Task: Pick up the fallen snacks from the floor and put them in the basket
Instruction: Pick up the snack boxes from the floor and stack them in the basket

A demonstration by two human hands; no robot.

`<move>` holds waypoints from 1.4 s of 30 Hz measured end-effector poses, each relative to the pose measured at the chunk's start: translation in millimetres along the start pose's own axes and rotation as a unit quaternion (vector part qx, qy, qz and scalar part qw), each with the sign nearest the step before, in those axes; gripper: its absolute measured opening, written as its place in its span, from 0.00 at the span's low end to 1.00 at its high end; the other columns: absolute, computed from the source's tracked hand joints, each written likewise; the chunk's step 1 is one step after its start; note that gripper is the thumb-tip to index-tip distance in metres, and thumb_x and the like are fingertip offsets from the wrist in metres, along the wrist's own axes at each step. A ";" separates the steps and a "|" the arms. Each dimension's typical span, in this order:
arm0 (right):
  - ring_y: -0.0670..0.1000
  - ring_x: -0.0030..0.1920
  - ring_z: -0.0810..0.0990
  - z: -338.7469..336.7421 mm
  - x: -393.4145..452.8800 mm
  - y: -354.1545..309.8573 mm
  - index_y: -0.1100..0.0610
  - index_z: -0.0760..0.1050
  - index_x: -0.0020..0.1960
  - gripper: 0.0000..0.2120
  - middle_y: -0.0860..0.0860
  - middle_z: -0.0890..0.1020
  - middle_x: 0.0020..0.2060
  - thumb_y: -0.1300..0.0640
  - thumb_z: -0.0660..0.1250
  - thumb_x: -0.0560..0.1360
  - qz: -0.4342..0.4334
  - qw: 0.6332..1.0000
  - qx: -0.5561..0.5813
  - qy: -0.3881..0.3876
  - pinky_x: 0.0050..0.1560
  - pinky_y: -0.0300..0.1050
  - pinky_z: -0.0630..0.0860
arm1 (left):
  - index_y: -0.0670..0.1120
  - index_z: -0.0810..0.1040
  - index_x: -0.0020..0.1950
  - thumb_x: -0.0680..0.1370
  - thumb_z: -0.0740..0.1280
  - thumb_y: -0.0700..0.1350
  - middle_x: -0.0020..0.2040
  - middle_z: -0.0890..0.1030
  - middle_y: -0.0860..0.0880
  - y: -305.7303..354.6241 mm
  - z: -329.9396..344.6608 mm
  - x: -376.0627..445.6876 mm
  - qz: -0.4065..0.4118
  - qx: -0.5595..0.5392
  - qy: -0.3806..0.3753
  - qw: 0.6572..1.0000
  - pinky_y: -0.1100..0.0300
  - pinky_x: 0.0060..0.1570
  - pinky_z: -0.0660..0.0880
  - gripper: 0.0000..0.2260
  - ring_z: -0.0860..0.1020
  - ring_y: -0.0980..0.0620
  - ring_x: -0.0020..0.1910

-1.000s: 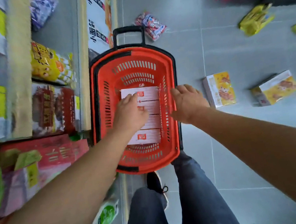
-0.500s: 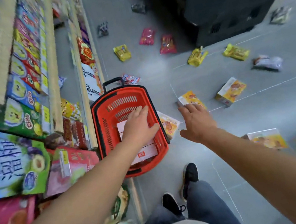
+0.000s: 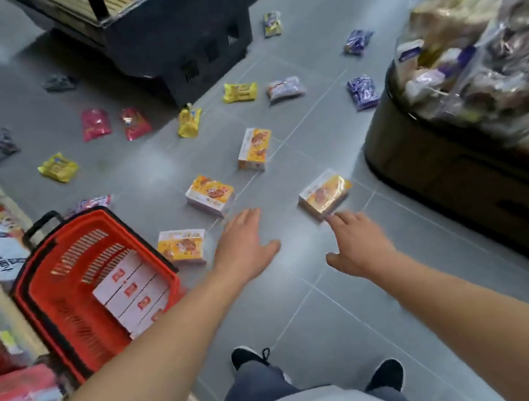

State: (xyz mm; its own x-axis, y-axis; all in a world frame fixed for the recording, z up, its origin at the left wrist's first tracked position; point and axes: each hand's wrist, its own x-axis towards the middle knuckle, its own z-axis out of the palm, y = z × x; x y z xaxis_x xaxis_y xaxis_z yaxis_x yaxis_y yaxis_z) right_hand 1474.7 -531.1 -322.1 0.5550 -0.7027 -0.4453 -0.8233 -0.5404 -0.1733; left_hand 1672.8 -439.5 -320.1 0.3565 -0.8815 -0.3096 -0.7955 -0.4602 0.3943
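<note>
on the grey floor (image 3: 306,297) lie yellow-and-white snack boxes (image 3: 209,195), glossy, cartoon-printed.

Counts — four yellow snack boxes (image 3: 209,195) on floor; four white boxes (image 3: 132,292) in one red basket (image 3: 47,304); three yellow packets (image 3: 58,168); two pink packets (image 3: 95,123); three purple packets (image 3: 362,92) — two hands (image 3: 244,246).

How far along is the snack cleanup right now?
Early on. Done: white boxes lie in the red basket. In hand: nothing; the left hand and right hand reach out open over the floor, the right near a yellow box. Left: three more yellow boxes and many packets, like the pink packet.
</note>
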 end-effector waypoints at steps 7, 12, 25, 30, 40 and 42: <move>0.57 0.76 0.61 22.9 -78.5 184.8 0.56 0.58 0.79 0.36 0.54 0.64 0.76 0.45 0.66 0.76 0.077 0.996 0.043 -0.021 0.76 0.48 0.60 | 0.46 0.60 0.78 0.75 0.67 0.57 0.78 0.61 0.44 159.5 99.2 -1.4 0.044 0.032 -0.071 0.996 0.53 0.74 0.58 0.35 0.60 0.44 0.76; 0.56 0.74 0.63 45.2 -117.1 277.8 0.55 0.61 0.77 0.35 0.52 0.66 0.74 0.44 0.66 0.74 0.147 0.986 0.072 -0.042 0.74 0.48 0.62 | 0.47 0.59 0.78 0.75 0.66 0.57 0.78 0.60 0.45 242.3 153.6 -1.4 0.086 0.053 -0.117 0.988 0.51 0.74 0.60 0.35 0.59 0.44 0.76; 0.57 0.72 0.66 87.0 -142.0 415.5 0.55 0.61 0.77 0.34 0.53 0.67 0.73 0.49 0.67 0.75 0.318 0.926 0.181 -0.096 0.69 0.49 0.67 | 0.46 0.60 0.78 0.75 0.68 0.53 0.77 0.63 0.45 368.7 272.9 48.4 0.167 0.061 -0.265 0.948 0.53 0.72 0.62 0.34 0.62 0.44 0.75; 0.57 0.71 0.66 114.1 -109.0 448.2 0.55 0.62 0.76 0.33 0.52 0.67 0.72 0.51 0.67 0.75 0.344 0.905 0.221 -0.114 0.68 0.51 0.70 | 0.46 0.64 0.76 0.75 0.69 0.49 0.73 0.68 0.45 387.5 315.7 85.4 0.158 0.039 -0.283 0.945 0.54 0.68 0.65 0.31 0.66 0.44 0.72; 0.58 0.70 0.69 222.3 -30.6 554.2 0.55 0.64 0.75 0.31 0.54 0.68 0.71 0.54 0.67 0.74 0.340 0.888 0.268 -0.154 0.68 0.51 0.71 | 0.44 0.67 0.74 0.75 0.68 0.49 0.71 0.71 0.42 386.6 450.4 156.9 0.098 0.059 -0.317 0.941 0.53 0.65 0.69 0.28 0.70 0.42 0.69; 0.58 0.70 0.69 252.2 -14.4 576.8 0.56 0.64 0.75 0.30 0.55 0.69 0.71 0.54 0.67 0.75 0.325 0.894 0.259 -0.166 0.67 0.50 0.71 | 0.44 0.67 0.73 0.75 0.69 0.50 0.70 0.71 0.42 380.8 483.8 171.2 0.098 0.068 -0.314 0.942 0.49 0.65 0.71 0.29 0.70 0.41 0.68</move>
State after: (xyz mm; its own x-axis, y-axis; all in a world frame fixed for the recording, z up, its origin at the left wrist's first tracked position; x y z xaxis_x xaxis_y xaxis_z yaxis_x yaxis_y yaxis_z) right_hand 961.8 -716.0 -637.2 -0.0562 -0.5687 -0.8206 -0.9516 0.2793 -0.1284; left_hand 1193.8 -714.5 -641.5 -0.1302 -0.6919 -0.7102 -0.8867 -0.2393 0.3957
